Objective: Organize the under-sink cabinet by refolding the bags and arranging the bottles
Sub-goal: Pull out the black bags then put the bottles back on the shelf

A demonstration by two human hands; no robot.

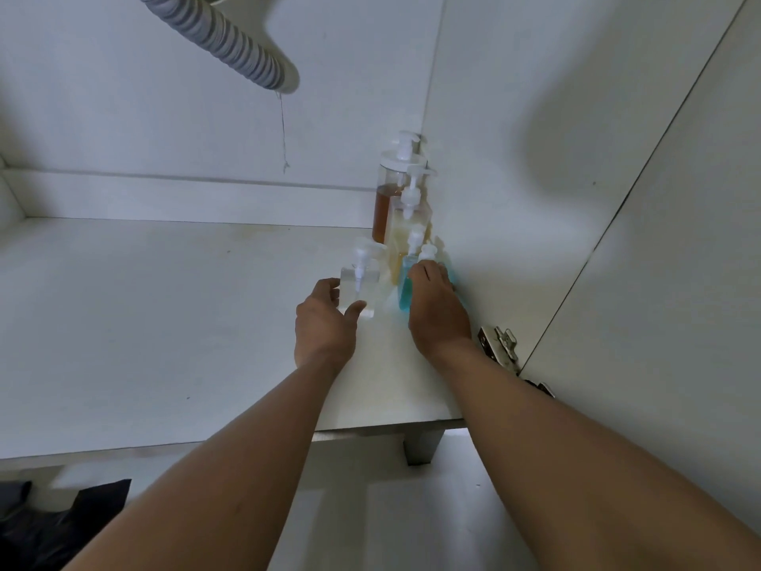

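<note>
Inside, left hand point(325, 323) curled round clear pump bottle point(358, 286), standing in front and left of amber bottle point(385, 212); right hand point(436, 311) closed over blue bottle point(405, 292), in front of amber bottle, pale yellow bottle point(405, 232) between them; grey hose point(230, 39) above-left

Head-worn view, close, down into cabinet point(164, 323)
</note>
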